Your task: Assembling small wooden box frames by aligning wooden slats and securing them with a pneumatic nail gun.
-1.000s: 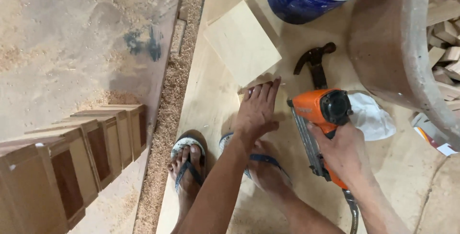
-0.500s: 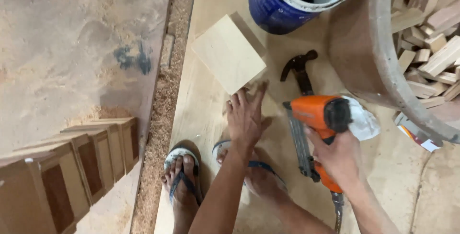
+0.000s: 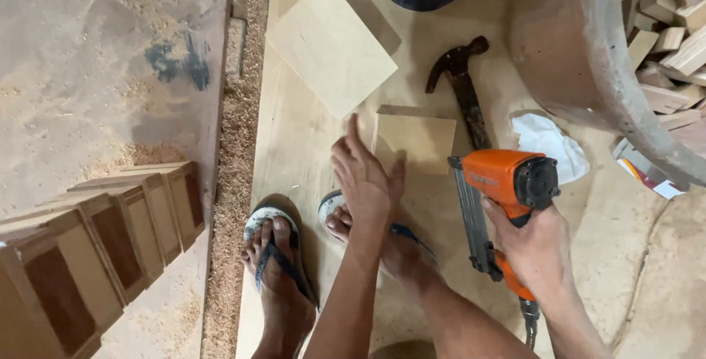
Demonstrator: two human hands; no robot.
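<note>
Left hand (image 3: 365,180) spread beside 2 wood panels (image 3: 332,44), right hand's (image 3: 535,245) grip wraps 1 orange nail gun (image 3: 507,182); 1 hammer (image 3: 463,87) nearby.

Sawdust-strewn concrete floor (image 3: 88,58), plywood sheet (image 3: 309,153)

I see one small pack (image 3: 651,175) at the right, by the big round tub (image 3: 581,72). It is flat, white with red and yellow. The tub partly hides it.
</note>
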